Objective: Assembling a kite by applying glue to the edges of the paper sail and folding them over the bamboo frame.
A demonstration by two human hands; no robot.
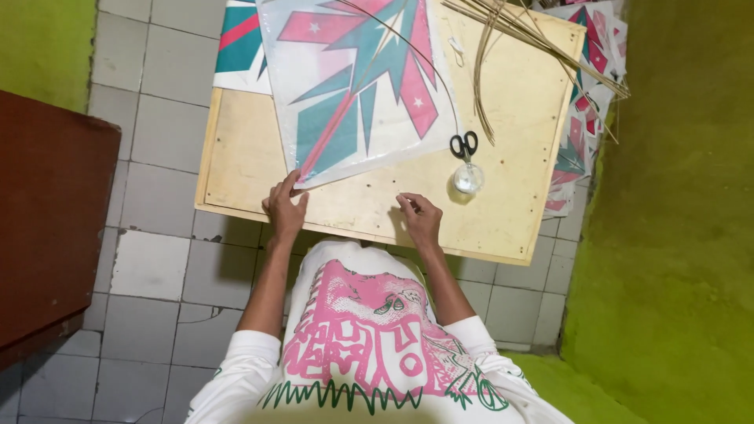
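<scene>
Kite sheet (357, 86), white w/ teal + pink star-burst print, lying flat on wooden board (518, 118), upper centre of frame, its lower corner pointing down-left toward near edge.

Nearest, bottom of frame: white shirt w/ pink + green print (369, 345), both forearms reaching up toward board.

Left hand (284, 206), lower centre-left: fingers curled, thumb + forefinger tips at sheet's lower corner, touching it; pinching or just pressing, can't tell. Right hand (420, 216), lower centre: loosely curled, fingertips down on bare board just below sheet's lower edge, holding nothing visible; thin thread in fingers possible but too fine to tell.

Further up, right of centre: black-handled scissors (464, 145) on board just beside sheet's right edge, small clear round container (468, 178) touching below them. Thin curved stick (416, 51) lying across sheet, arcing toward scissors.

Top right: bundle of thin bamboo sticks (534, 35) fanned over board's far corner. Stack of more printed sheets (585, 118) past board's right edge, partly on floor. Another printed sheet (239, 43) under first, top centre-left.

Around: grey tiled floor (157, 157), dark red-brown cabinet (47, 212) at left edge, green wall (675, 196) at right.
</scene>
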